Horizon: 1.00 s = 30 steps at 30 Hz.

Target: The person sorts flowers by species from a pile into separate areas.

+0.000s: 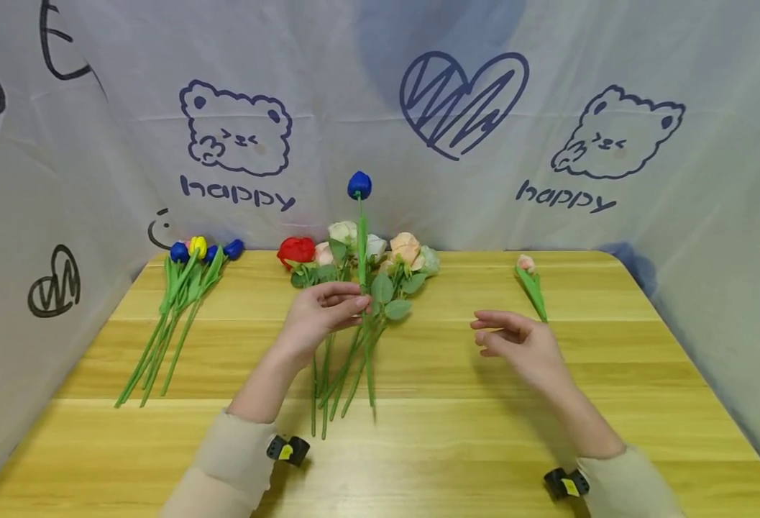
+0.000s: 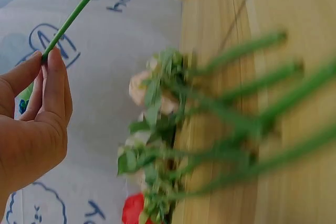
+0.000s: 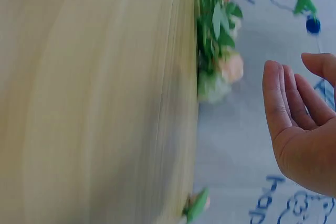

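Note:
In the head view my left hand [image 1: 324,316] pinches the green stem of a blue tulip [image 1: 359,185] between thumb and fingertips, holding it upright over the middle of the table. The left wrist view shows the stem [image 2: 73,17] passing between thumb and index finger. My right hand [image 1: 518,345] hovers to the right with fingers relaxed and nothing in them. Just beyond it a pink tulip [image 1: 525,265] lies on the table, its lower stem hidden by that hand. Behind the held tulip lie several roses, among them a red rose [image 1: 297,252] and a peach rose [image 1: 405,250].
On the left of the wooden table [image 1: 457,446] lies a bunch of tulips, with a yellow tulip [image 1: 198,247] among blue ones. A printed cloth [image 1: 347,108] hangs behind the table and along both sides. Rose stems reach toward the table's front.

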Tool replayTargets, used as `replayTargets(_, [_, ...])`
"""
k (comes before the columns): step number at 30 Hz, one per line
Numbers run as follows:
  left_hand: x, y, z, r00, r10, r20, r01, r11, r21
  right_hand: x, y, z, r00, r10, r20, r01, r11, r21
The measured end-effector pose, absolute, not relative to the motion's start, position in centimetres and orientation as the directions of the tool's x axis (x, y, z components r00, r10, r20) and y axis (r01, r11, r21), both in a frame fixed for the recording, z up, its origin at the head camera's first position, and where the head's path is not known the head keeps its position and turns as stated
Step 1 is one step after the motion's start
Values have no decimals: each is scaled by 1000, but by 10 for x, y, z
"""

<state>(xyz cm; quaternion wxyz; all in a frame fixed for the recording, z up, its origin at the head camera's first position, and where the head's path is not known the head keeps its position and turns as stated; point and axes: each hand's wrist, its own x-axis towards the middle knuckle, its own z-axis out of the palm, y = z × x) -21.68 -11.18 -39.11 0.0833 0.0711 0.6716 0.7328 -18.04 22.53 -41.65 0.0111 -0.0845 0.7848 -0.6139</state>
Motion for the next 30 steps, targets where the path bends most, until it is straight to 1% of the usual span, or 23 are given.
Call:
replayTargets(9, [-219,-170,-389,-988,149,-48,-41,54,998,-177,285,-422,-993,-91,81,-106,325,-940])
replayTargets(17, [-216,-234,-381,-995,72,-69,-55,184,981,-175,329,-425,-999,-46,13,-33,469,-883])
replayTargets(21, [-220,-267,-382,-994,39,-104,-93,234,968,-174,342,-427,-998,-48,-45,14,515,-857])
replayTargets(27, [-231,-318,-388,-986,12,-164,-153,297,942,-174,352,-433,-990,-36,-140,98,540,-836])
replayTargets(30, [-233,-340,-393,-982,3,-188,-179,282,942,-174,353,-435,-987,-46,-156,104,557,-824])
